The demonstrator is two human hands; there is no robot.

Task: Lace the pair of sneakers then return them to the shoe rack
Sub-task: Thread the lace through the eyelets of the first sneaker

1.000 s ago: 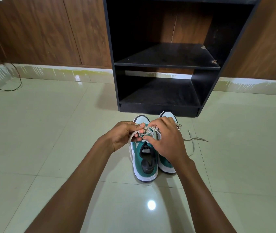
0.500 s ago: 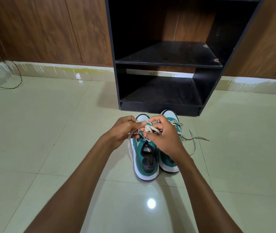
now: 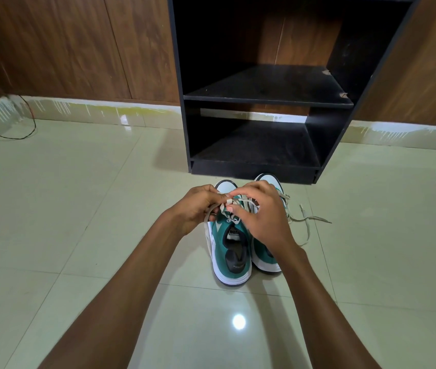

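Both bare forearms reach forward from the bottom of the view and converge toward the middle, the left one running up from the lower left, the right one from the lower right. The left hand [image 3: 195, 206] is turned with its back to the left, fingers curled inward, the fingertips pinching the lace [image 3: 231, 202] where the two hands meet. The right hand [image 3: 263, 211] shows its back to the camera, wrist slightly bent, its index finger arched over the top and its thumb tucked beneath, the two pinching the same lace. The fingertips of both hands nearly touch each other.
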